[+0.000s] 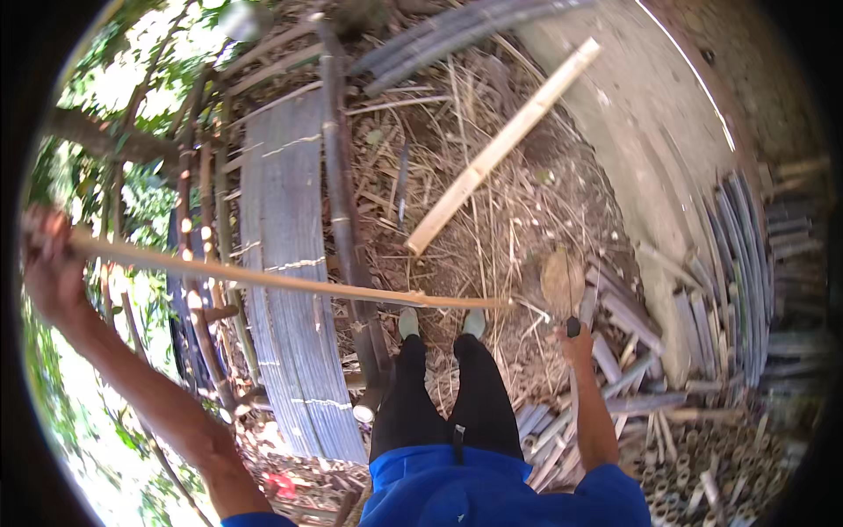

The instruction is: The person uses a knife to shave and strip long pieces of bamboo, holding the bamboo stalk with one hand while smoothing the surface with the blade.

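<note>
Held a long, narrow bamboo strip (pixel 290 281) by one end in the left hand (pixel 54 265), well out to the left side, with fingers wrapped around the wood; could not tell the exact set of the thumb and fingertips through the blur. Ran lengthwise across the front of the body, rightward from that grip with a slight downward slope in the view, passing over the grey slatted panel (pixel 290 176) and the dark beam (pixel 341 189), then just ahead of the shoes (pixel 474 323). Ended short of the right hand (pixel 576 345), with the free tip up and to the left of those fingers, near but apart. Lay nearer to the right hand at that tip, yet met only the left hand, at the opposite end. Curled the right-hand fingers together about a dark-ended handle (pixel 573 327); could not make out the rest of the tool. Had a round pale block (pixel 560 279) just ahead of the right hand, to the right of the strip's tip, and a heap of cut bamboo (pixel 632 325) close on the right. Showed a wider pale plank (pixel 505 147) farther ahead on the littered ground, slanting away to the right, touched by neither hand.
</note>
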The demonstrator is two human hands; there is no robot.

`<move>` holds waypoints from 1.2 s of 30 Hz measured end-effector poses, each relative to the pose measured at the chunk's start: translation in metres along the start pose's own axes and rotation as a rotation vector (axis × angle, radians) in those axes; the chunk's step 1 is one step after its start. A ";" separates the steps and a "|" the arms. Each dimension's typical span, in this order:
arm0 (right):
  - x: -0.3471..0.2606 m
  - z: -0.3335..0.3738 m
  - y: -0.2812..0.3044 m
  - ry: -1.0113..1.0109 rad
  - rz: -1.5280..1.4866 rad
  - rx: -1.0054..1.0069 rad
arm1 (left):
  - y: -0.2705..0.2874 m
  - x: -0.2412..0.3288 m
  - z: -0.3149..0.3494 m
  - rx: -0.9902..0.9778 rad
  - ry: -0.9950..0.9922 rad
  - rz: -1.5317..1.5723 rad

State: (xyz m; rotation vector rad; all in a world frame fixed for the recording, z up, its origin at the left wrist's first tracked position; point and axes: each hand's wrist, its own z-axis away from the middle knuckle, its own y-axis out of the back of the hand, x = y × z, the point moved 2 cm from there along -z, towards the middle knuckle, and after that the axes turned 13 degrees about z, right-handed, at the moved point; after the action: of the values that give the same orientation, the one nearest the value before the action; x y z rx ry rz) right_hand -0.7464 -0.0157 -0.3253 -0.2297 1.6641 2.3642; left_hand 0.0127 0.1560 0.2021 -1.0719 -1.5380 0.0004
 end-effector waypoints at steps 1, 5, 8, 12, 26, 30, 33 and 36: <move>-0.026 -0.004 0.008 0.056 -0.104 -0.046 | -0.006 -0.012 0.004 -0.019 0.021 0.026; -0.160 0.021 0.064 0.310 -0.421 -0.343 | -0.068 -0.087 0.040 -0.100 0.028 0.140; -0.206 0.035 0.077 0.497 -0.470 -0.534 | -0.086 -0.088 0.042 -0.017 -0.023 0.159; -0.235 0.054 0.095 0.801 -0.256 -0.341 | -0.083 -0.061 0.030 0.057 -0.056 0.056; -0.345 0.112 0.051 1.007 -0.266 -0.398 | -0.044 -0.005 0.083 0.308 -0.428 -0.286; -0.378 0.147 0.016 1.028 -0.245 -0.461 | 0.028 0.010 0.076 0.492 -0.433 -0.405; -0.423 0.177 -0.002 1.060 -0.316 -0.500 | 0.042 0.030 0.066 0.360 -0.098 -0.183; -0.475 0.200 -0.032 1.027 -0.329 -0.559 | 0.066 -0.005 0.076 0.435 -0.103 -0.090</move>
State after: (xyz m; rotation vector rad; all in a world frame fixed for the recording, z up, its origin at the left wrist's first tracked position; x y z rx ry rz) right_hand -0.2801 0.1328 -0.1605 -1.8930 0.9923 2.4947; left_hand -0.0072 0.2326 0.1395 -0.6645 -1.5832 0.3187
